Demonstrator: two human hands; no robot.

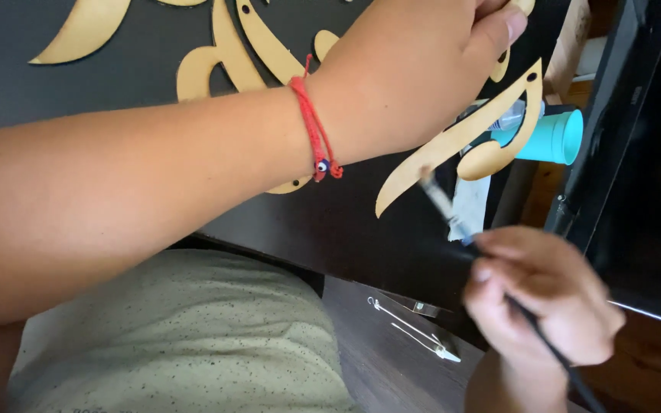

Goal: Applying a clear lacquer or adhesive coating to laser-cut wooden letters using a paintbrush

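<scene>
Two hands are busy here: your left hand [415,69] reaches across and pins the gold cut-out shape [460,141] against the black panel [330,222], thumb pressed near its upper end, fingers closed on its edge as far as I can tell. Your right hand [541,302] is curled tight around a thin paintbrush [453,218], its blurred tip sitting just below the shape's lower point. Behind the shape, a teal cup [556,138] lies on its side, close by. Watch that tip: a wobble could smear onto the black panel beside the gold edge. Your left forearm, with its red string bracelet [317,130], hangs over other gold pieces [216,69], so a dip could rub them. A metal clip [415,329] rests on the dark tabletop [376,367] below.
</scene>
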